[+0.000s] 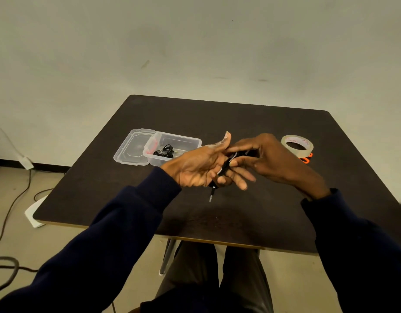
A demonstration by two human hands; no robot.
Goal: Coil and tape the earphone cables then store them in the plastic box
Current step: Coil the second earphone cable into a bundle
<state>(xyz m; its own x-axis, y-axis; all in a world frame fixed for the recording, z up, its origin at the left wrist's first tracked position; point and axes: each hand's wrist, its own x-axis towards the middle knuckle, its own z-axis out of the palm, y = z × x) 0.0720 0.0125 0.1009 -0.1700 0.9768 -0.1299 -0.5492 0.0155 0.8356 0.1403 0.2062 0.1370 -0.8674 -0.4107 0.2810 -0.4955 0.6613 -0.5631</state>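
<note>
Above the middle of the dark table [240, 213], my left hand [201, 164] holds a black earphone cable [226, 164] wound around its fingers, palm turned up. The cable's plug [211, 195] hangs below the hand. My right hand [265, 157] pinches the same cable at the fingertips of the left hand. A clear plastic box [183, 141] stands open at the table's left, with a coiled black earphone [164, 152] inside. A roll of clear tape [296, 143] lies at the right.
The box's clear lid [131, 147] lies flat to the left of the box. Orange scissor handles [306, 158] poke out beside the tape roll. Cables trail on the floor at the left. My legs are under the near table edge.
</note>
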